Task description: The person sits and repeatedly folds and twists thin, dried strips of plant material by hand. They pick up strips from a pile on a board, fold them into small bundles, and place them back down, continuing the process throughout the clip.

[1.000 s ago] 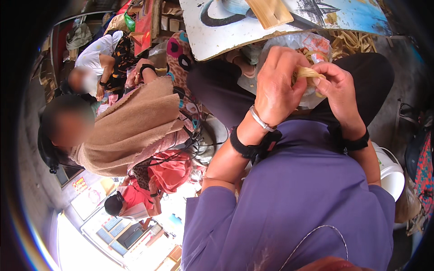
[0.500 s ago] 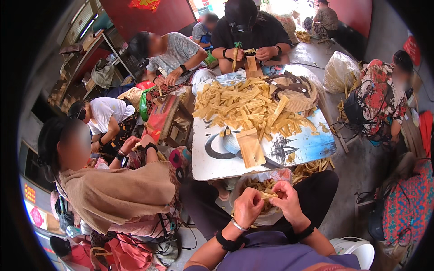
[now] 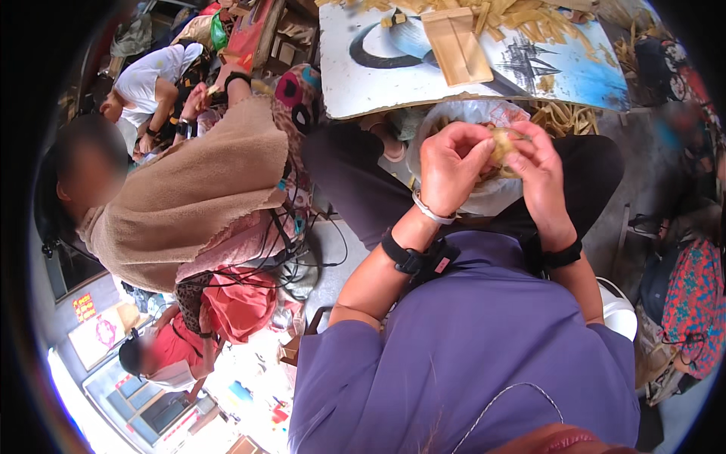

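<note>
My left hand (image 3: 450, 166) and my right hand (image 3: 541, 178) meet in front of my chest, both closed around a small tan leaf-wrapped bundle (image 3: 501, 146). They hover over a white plastic bag (image 3: 484, 198) resting on my lap, which holds more tan pieces. A silver bracelet and a black band sit on my left wrist, and a black band on my right. Beyond the bag lies a painted board (image 3: 378, 76) with a heap of pale yellow strips (image 3: 522, 19) and a small wooden block (image 3: 457, 45).
A person in a tan shawl (image 3: 189, 197) sits close at my left, with cables and a red bag (image 3: 242, 303) beside them. Another person in a white shirt (image 3: 144, 83) works farther left. A white stool edge (image 3: 616, 310) shows at my right, next to patterned cloth (image 3: 692, 303).
The view has tilted down and closer, so the far workers and most of the board are out of frame. My hands stay together over the bag, working the bundle.
</note>
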A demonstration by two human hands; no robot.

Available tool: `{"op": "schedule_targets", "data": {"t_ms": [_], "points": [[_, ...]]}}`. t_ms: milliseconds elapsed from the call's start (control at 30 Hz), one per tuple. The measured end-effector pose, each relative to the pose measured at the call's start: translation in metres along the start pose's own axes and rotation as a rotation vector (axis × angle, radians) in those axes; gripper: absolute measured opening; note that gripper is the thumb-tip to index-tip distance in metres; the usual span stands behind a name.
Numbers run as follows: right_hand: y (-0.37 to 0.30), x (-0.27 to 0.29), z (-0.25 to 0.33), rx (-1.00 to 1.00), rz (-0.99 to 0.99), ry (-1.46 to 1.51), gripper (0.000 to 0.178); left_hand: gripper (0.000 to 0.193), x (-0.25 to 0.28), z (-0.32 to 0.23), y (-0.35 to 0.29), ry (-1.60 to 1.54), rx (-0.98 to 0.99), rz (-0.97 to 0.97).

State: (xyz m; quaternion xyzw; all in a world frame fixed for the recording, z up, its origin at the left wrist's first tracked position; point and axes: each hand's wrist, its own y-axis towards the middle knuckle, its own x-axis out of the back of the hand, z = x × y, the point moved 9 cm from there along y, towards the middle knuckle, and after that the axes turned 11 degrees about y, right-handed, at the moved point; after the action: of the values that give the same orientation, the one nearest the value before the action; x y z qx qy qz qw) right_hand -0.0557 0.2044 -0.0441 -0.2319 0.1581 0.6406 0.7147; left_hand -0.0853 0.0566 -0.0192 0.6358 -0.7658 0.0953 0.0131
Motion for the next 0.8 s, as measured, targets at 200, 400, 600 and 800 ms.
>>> {"op": "schedule_targets", "data": {"t_ms": [200,400,600,800], "points": [[-0.003,-0.008,-0.012,-0.014,0.004,0.242,0.045,0.022,-0.002,0.007,-0.004,-0.126,-0.073,-0.004],[-0.007,-0.008,-0.009,-0.126,0.098,-0.145,0.036,0.013,0.016,0.014,-0.002,-0.200,-0.161,-0.138],[-0.005,-0.004,0.006,0.039,0.122,-0.393,0.011,0.016,0.024,0.023,0.007,-0.487,0.068,-0.003],[-0.005,0.000,0.021,0.127,0.134,-0.501,0.008,0.012,0.038,0.037,0.006,-0.628,0.177,0.023]]}}
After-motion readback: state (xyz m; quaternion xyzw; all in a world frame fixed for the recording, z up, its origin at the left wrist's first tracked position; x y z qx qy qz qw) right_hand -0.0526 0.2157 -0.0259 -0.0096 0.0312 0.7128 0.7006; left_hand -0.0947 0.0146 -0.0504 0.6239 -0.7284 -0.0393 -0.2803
